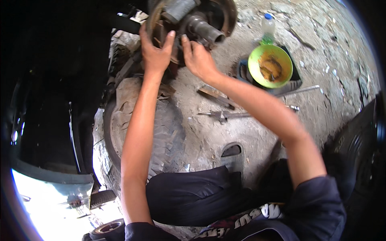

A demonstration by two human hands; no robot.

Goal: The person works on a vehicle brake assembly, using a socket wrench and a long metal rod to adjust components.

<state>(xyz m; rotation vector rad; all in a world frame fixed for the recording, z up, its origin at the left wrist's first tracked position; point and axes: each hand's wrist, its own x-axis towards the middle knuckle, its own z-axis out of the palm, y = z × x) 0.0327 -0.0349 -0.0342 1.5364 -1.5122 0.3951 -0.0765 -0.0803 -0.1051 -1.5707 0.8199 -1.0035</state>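
Observation:
A wheel hub assembly [192,20] with a round backing plate, a cylinder block and a protruding hollow spindle sits at the top centre. My left hand [156,54] grips the lower left of this assembly, thumb up and fingers round its edge. Just right of it, my right hand [199,58] is under the spindle with fingers curled at the assembly's lower part; what they hold is hidden.
A tire [165,132] lies below on the rough ground. At right are a green bowl [281,66] with brown residue and a plastic bottle [267,26]. Metal tools [225,116] lie mid-ground. A dark vehicle body [52,100] fills the left side.

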